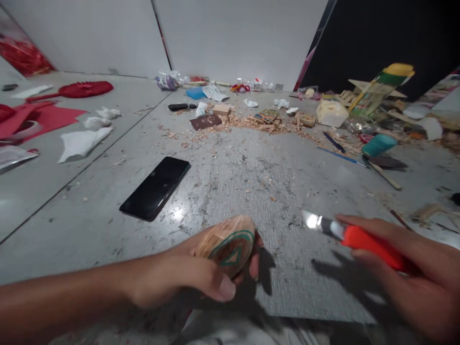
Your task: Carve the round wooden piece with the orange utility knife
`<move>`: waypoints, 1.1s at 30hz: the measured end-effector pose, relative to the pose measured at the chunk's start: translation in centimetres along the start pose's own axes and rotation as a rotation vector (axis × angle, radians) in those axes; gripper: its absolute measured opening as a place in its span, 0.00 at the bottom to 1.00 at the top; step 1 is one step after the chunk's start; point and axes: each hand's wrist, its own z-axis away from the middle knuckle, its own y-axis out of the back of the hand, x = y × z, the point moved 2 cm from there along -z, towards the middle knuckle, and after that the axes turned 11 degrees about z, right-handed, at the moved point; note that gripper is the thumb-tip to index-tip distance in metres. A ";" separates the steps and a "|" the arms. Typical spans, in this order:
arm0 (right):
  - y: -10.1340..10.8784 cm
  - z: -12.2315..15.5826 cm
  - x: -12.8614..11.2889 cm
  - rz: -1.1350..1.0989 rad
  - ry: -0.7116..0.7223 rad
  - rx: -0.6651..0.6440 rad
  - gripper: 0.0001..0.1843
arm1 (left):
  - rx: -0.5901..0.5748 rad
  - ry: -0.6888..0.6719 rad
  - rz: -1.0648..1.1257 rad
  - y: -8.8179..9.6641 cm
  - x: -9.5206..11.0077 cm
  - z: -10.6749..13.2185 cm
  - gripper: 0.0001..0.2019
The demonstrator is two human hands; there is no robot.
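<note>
I see two bare hands low in the frame over a grey worktop [251, 158] dusted with wood shavings. My left hand [172, 275] is closed around a rounded wood block [226, 244], thumb underneath and fingers curled behind it, holding it just above the worktop near the bottom centre; a green triangle inside green rings is drawn on its face. My right hand [424, 278] grips a knife [355, 237] by its orange handle, the short bright blade pointing left toward the block but still apart from it, with a gap of bare worktop between them. To carve well here, I judge the block should be held firm with the thumb and fingertips kept behind the cutting line, and the blade should meet the green lines at a shallow angle, taking thin cuts away from the holding hand. Counting what I can: one block, one knife, one black phone [155, 188] lying flat and dark left of centre, one teal cup [379, 144] on its side to the right, one red fan-like thing [85, 89] at far left, and at least three crumpled white tissues [83, 141] near it. A heap of shavings [247, 123] and small wood scraps lies further back; the clutter at far right is too jumbled to count.
</note>
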 end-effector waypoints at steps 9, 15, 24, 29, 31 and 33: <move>-0.4 -8.5 -3.4 -0.217 0.500 -0.096 0.22 | -0.110 -0.002 0.024 -0.2 0.0 -5.5 0.26; -0.8 -9.2 -0.9 -0.293 0.453 -0.180 0.25 | -0.067 -0.084 0.074 -1.5 0.5 -8.0 0.20; -2.4 -9.2 1.5 -0.212 0.280 -0.075 0.16 | -0.094 -0.060 -0.098 -2.6 0.1 -8.6 0.17; -1.4 -9.3 1.5 -0.168 0.247 -0.030 0.18 | -0.001 -0.252 -0.048 -1.3 1.4 -8.1 0.23; -1.2 -9.2 1.0 -0.188 0.209 -0.049 0.18 | 0.073 -0.311 0.024 -0.5 1.1 -8.3 0.25; -1.5 -8.9 0.3 -0.264 0.185 -0.125 0.18 | 0.128 -0.338 0.054 0.1 0.5 -8.4 0.27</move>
